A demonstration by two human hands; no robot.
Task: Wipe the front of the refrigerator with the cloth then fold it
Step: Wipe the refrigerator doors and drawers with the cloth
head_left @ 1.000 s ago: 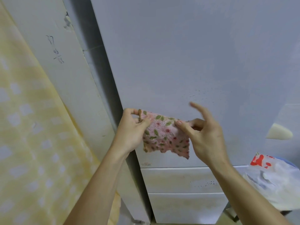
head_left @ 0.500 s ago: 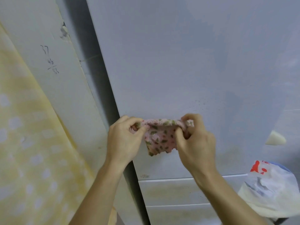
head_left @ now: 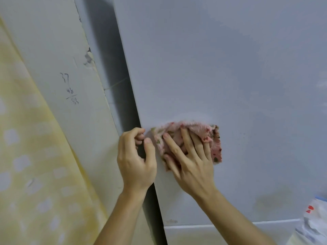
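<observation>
The pale grey refrigerator door (head_left: 230, 76) fills most of the head view. A pink floral cloth (head_left: 215, 147) lies bunched against it near its left edge. My right hand (head_left: 192, 167) presses the cloth flat to the door with straight, spread fingers. My left hand (head_left: 136, 163) hovers at the door's left edge, just beside the cloth's left corner. Its fingers are loosely curled and hold nothing that I can see. Much of the cloth is hidden under my right hand.
A dark gap runs between the door edge and a white wall (head_left: 58, 50) with handwritten numbers. A yellow patterned curtain (head_left: 35, 156) hangs at the left. A white plastic bag (head_left: 315, 225) sits at the bottom right. A lower refrigerator panel (head_left: 221, 236) begins under the door.
Both hands held the cloth in the air and bunched it. Now my right hand has flattened it against the door and my left hand has come off it.
</observation>
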